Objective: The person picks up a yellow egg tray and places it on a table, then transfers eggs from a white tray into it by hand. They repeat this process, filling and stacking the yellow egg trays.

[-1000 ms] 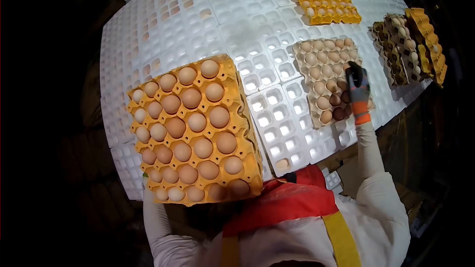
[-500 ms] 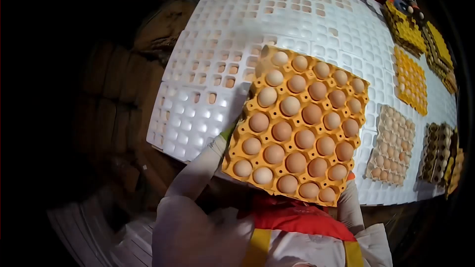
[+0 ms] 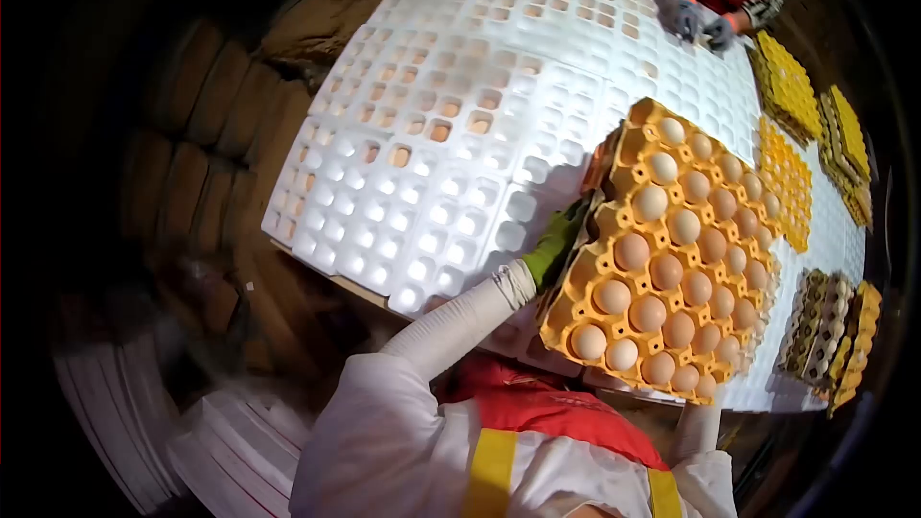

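An orange egg tray (image 3: 625, 323) filled with brown and pale eggs is held tilted in front of me, over the right part of the white table. My left hand (image 3: 554, 245), in a green glove, grips its left side; the fingertips are hidden beneath it. My right arm (image 3: 698, 429) reaches up to the tray's lower right edge, and the hand there is hidden behind the tray. Below lie white moulded trays (image 3: 363, 194) with square hollows, some with eggs in them.
Across the table a co-worker's gloved hands (image 3: 703, 29) are over the white trays. Yellow tray stacks (image 3: 789, 86) line the right side, with an orange egg tray (image 3: 787, 177) nearby. More upright trays (image 3: 817, 326) stand at the lower right. White stacked material (image 3: 115, 393) lies at the lower left.
The egg tray in my hands has moved right and tilted more, now covering the pale egg tray on the table. More of my left glove shows. The co-worker's hands have moved left.
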### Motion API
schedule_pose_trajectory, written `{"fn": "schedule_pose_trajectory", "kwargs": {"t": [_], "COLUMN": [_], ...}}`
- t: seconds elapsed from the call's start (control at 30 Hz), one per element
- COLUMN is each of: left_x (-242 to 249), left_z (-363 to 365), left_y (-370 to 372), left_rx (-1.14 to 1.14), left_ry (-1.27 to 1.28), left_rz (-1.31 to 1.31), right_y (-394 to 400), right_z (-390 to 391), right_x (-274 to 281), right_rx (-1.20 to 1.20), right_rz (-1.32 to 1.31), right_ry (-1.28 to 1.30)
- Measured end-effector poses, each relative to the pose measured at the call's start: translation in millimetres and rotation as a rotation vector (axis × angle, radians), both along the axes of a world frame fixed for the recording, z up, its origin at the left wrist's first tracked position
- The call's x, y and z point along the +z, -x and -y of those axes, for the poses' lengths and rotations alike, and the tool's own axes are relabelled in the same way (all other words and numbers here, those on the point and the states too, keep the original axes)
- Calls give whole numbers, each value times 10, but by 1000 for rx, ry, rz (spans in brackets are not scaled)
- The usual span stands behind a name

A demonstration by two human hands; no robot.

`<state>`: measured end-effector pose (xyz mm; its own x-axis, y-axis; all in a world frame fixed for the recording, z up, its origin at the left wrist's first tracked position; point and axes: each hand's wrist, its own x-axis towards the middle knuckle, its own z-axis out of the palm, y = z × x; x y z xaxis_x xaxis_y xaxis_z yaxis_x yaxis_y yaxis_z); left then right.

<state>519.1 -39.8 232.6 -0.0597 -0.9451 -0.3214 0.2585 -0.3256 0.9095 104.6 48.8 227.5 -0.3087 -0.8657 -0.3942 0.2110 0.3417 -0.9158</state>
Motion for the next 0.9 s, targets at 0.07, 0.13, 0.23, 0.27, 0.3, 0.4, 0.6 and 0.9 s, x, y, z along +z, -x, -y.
{"fn": "schedule_pose_trajectory", "kwargs": {"t": [0.07, 0.13, 0.23, 0.27, 0.3, 0.4, 0.6, 0.9], "left_x": [-242, -443, -536, -499, -459, 552, 1714, 1578], "left_z": [38, 41, 150, 200, 245, 10, -839, -737], "left_y": [123, 226, 101, -39, -178, -311, 87, -189], "left_rx": [-24, -43, -115, -145, -157, 113, -464, -183], "left_ry": [-116, -247, -101, 54, 188, 332, 942, 170], "left_rz": [-412, -729, -410, -91, 308, 333, 1270, -38], "right_y": [105, 142, 239, 293, 334, 251, -1412, -1559], "right_z": [59, 241, 520, 586, 637, 700, 31, 47], "right_x": [7, 25, 74, 123, 197, 720, 1899, 1717], "right_rx": [-1, 25, 83, 106, 136, 199, 876, 603], "right_rz": [25, 70, 141, 155, 152, -141, -1368, -437], "right_ry": [8, 16, 37, 45, 50, 230, 643, 647]}}
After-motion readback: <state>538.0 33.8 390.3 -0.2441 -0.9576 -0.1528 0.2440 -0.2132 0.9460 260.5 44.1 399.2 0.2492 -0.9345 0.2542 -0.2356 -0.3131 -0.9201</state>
